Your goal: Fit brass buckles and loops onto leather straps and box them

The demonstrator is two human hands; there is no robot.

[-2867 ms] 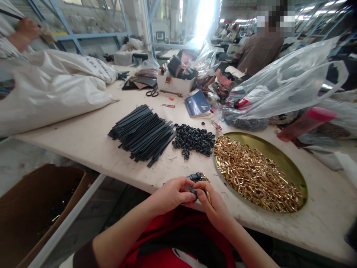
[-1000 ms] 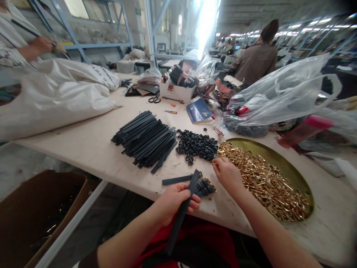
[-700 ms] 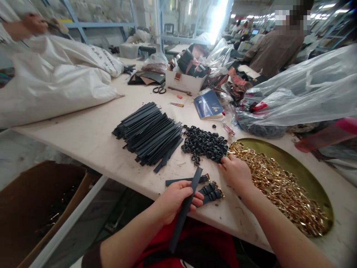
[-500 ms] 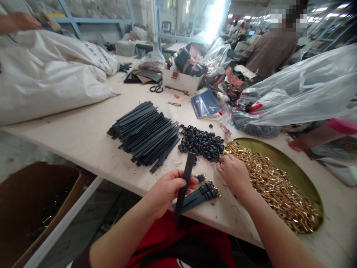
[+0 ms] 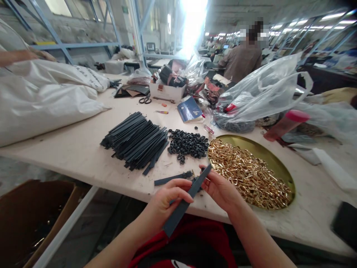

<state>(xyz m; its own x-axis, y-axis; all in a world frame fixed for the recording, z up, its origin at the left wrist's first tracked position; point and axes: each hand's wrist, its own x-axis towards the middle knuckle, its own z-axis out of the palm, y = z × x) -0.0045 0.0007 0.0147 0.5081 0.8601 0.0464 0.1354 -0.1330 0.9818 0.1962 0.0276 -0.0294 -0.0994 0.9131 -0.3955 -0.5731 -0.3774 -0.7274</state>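
Note:
My left hand is closed around a flat dark leather strap, which slants up and to the right. Near its upper end, my right hand pinches what looks like a small black loop, partly hidden by the fingers. Behind the hands lies a strap with a gold buckle, and more strap pieces are mostly covered by the hands. A stack of dark strips lies farther back, with a heap of black loops beside it. Gold buckles fill much of a round gold tray at right.
White sacks rest at left, near another person's hand. At the back are scissors, a white box, a blue booklet and plastic bags. A pink-lidded bottle lies right. A cardboard box stands below the table's left edge.
My right hand has moved from between the loops and the tray to the strap's upper end. The strap has tilted to the right in my left hand. The whole view has shifted.

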